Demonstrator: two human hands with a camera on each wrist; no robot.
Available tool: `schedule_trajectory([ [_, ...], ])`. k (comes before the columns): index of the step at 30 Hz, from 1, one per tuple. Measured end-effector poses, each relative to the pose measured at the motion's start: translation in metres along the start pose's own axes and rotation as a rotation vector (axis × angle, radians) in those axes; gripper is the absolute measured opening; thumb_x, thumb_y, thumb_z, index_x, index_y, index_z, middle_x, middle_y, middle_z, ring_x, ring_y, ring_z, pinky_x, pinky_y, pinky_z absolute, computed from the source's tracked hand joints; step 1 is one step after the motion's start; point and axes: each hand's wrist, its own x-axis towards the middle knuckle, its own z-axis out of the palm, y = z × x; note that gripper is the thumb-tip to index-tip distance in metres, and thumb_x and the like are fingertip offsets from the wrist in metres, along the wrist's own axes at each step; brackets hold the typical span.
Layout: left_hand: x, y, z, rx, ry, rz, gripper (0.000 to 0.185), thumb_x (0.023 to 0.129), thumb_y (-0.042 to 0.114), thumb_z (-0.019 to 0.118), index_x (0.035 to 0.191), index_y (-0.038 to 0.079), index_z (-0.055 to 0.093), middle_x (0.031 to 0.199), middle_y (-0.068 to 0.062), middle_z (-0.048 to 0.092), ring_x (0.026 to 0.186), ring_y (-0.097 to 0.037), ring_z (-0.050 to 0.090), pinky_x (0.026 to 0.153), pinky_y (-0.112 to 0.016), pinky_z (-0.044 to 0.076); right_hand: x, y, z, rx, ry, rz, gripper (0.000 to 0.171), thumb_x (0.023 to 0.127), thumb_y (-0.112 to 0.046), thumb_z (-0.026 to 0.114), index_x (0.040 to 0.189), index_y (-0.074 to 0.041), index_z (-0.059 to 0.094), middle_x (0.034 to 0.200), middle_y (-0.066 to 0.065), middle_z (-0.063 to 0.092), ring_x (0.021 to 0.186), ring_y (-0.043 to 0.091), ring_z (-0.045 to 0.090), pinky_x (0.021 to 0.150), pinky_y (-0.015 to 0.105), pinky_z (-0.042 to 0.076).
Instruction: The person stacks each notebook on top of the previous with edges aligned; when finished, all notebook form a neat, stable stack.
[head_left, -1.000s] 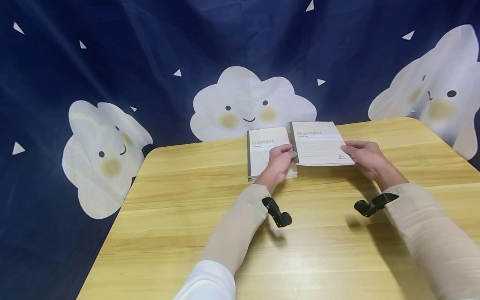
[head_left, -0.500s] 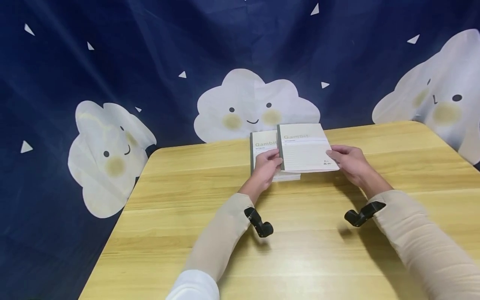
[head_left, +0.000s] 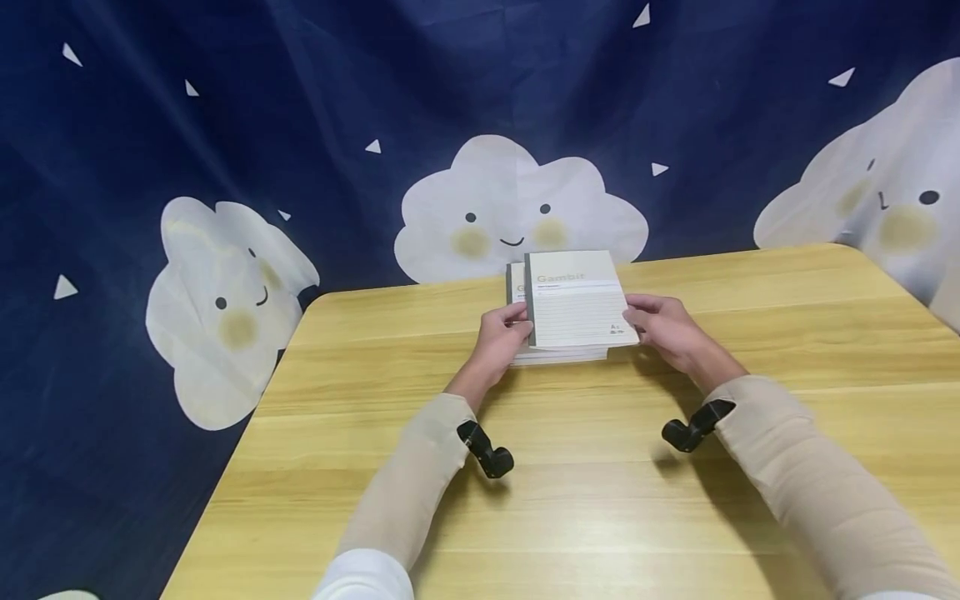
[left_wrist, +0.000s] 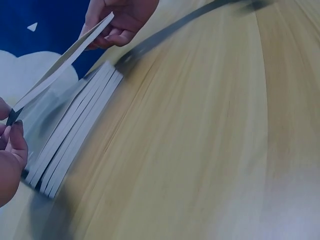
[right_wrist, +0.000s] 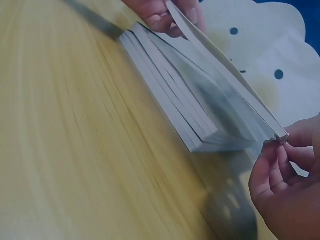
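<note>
Between both hands a notebook [head_left: 577, 304] with a pale lined cover, dark spine and the word "Gambit" is held just above a stack of similar notebooks [head_left: 558, 357]. My left hand [head_left: 497, 342] pinches its spine edge, and my right hand [head_left: 667, 329] pinches the opposite edge near the lower corner. In the left wrist view, the held notebook [left_wrist: 62, 62] is apart from the stack [left_wrist: 75, 132], tilted over it. From the right wrist view, the stack's page edges [right_wrist: 160, 90] show several notebooks piled flat. Most of the stack's top cover is hidden in the head view.
The stack lies on a wooden table [head_left: 540, 500] near its far edge. Behind it hangs a dark blue curtain [head_left: 337, 83] printed with white clouds. A small black camera sits on each wrist, the left camera [head_left: 487, 450] and the right camera [head_left: 693, 427].
Both hands have carried the notebook leftward, from beside the stack to over it. It now covers most of the stack's top. The stack itself appears unmoved.
</note>
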Motion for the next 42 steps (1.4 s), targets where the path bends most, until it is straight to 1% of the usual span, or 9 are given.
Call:
schedule_trajectory([
  [8,-0.001,-0.003,-0.013,0.073,0.025,0.014,0.042,0.09,0.0,0.055,0.132,0.0,0.053,0.116,-0.013,0.057,0.098,-0.017,0.054,0.084,-0.024,0.05,0.008,0.001,0.016,-0.091,0.072,-0.014,0.049,0.097,-0.007,0.045,0.142,0.009,0.031,0.117,0.016,0.048,0.072,-0.002,0.052,0.062,0.012,0.046],
  [12,-0.001,-0.005,-0.018,0.099,0.029,0.018,0.041,0.09,0.0,0.053,0.132,0.0,0.052,0.116,-0.013,0.057,0.099,-0.019,0.056,0.083,-0.025,0.05,0.01,0.001,0.022,-0.179,0.108,-0.033,0.047,0.097,-0.008,0.047,0.14,0.006,0.037,0.121,0.019,0.048,0.078,-0.001,0.053,0.066,0.011,0.047],
  [16,-0.001,-0.007,-0.021,0.118,0.031,0.03,0.04,0.091,-0.001,0.051,0.131,-0.002,0.052,0.115,-0.014,0.057,0.098,-0.02,0.057,0.081,-0.024,0.05,0.014,0.002,0.026,-0.313,0.145,-0.073,0.045,0.096,-0.012,0.048,0.138,0.004,0.043,0.123,0.021,0.051,0.091,0.01,0.054,0.07,0.011,0.044],
  [20,-0.001,-0.009,-0.024,0.196,0.035,0.065,0.038,0.09,-0.002,0.049,0.128,-0.002,0.056,0.113,-0.015,0.06,0.095,-0.02,0.056,0.077,-0.024,0.049,0.017,0.005,0.029,-0.438,0.161,-0.105,0.045,0.096,-0.015,0.049,0.137,0.004,0.043,0.125,0.023,0.052,0.109,0.027,0.052,0.083,0.022,0.044],
  [24,-0.002,-0.009,-0.025,0.342,0.037,0.117,0.038,0.09,-0.001,0.048,0.127,-0.001,0.057,0.119,-0.017,0.061,0.093,-0.02,0.057,0.075,-0.025,0.049,0.019,0.008,0.032,-0.543,0.169,-0.128,0.046,0.096,-0.014,0.049,0.138,0.004,0.042,0.124,0.025,0.053,0.114,0.036,0.052,0.09,0.04,0.046],
  [26,-0.002,-0.009,-0.026,0.417,0.022,0.134,0.039,0.091,-0.001,0.047,0.129,-0.002,0.055,0.124,-0.018,0.058,0.092,-0.02,0.057,0.073,-0.025,0.05,0.019,0.008,0.033,-0.59,0.175,-0.14,0.047,0.096,-0.015,0.049,0.138,0.005,0.041,0.124,0.026,0.054,0.113,0.037,0.053,0.091,0.044,0.046],
  [29,-0.003,-0.009,-0.025,0.51,-0.005,0.152,0.04,0.091,-0.001,0.046,0.13,-0.003,0.054,0.127,-0.019,0.057,0.094,-0.021,0.06,0.073,-0.025,0.05,0.017,0.009,0.036,-0.665,0.193,-0.17,0.047,0.095,-0.014,0.048,0.137,0.006,0.042,0.123,0.028,0.055,0.11,0.038,0.055,0.091,0.047,0.047],
  [35,-0.005,-0.01,-0.026,0.576,-0.044,0.157,0.04,0.091,-0.001,0.045,0.13,-0.004,0.052,0.125,-0.02,0.059,0.099,-0.023,0.062,0.075,-0.026,0.052,0.016,0.009,0.043,-0.8,0.227,-0.235,0.045,0.093,-0.011,0.046,0.134,0.008,0.045,0.119,0.029,0.058,0.101,0.037,0.062,0.085,0.047,0.051],
  [42,-0.007,-0.009,-0.028,0.607,-0.056,0.167,0.039,0.092,-0.001,0.045,0.13,-0.002,0.054,0.126,-0.018,0.058,0.102,-0.022,0.059,0.082,-0.031,0.051,0.018,0.009,0.049,-0.896,0.222,-0.182,0.046,0.093,-0.012,0.047,0.135,0.006,0.044,0.122,0.028,0.057,0.103,0.037,0.062,0.087,0.047,0.049],
])
